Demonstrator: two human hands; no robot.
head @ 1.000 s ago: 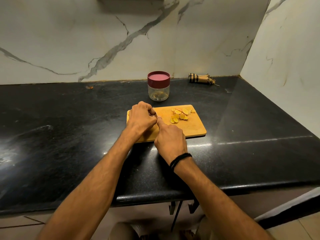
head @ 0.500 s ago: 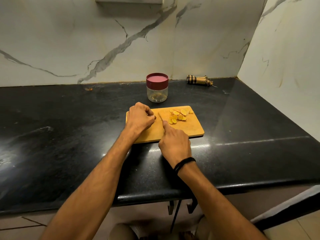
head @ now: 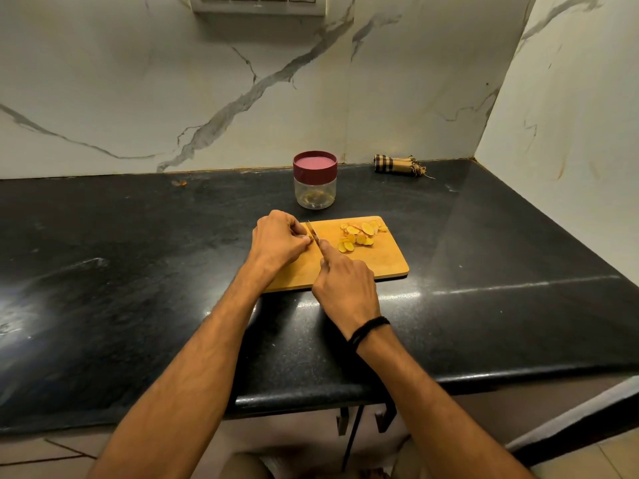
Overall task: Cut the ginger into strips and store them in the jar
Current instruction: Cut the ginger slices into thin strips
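Observation:
A wooden cutting board (head: 380,261) lies on the black counter. My left hand (head: 276,240) pinches a small ginger piece (head: 311,238) at the board's left end; most of the piece is hidden under my fingers. My right hand (head: 344,288) grips a knife (head: 313,231), forefinger along its back, the blade standing right beside my left fingertips. Several yellow ginger slices (head: 359,235) lie in a loose pile on the board's far right part. A clear jar (head: 315,181) with a maroon lid on stands just behind the board.
The black counter (head: 138,271) runs left and right, with its front edge near my body. A rolled checked cloth (head: 397,165) lies against the marble back wall. A side wall closes the counter on the right. A small orange scrap (head: 179,183) lies at the back left.
My right hand drew back from my left, then brought the knife blade against the ginger by my left fingertips. The view tilted up slightly. The slices and jar have not moved.

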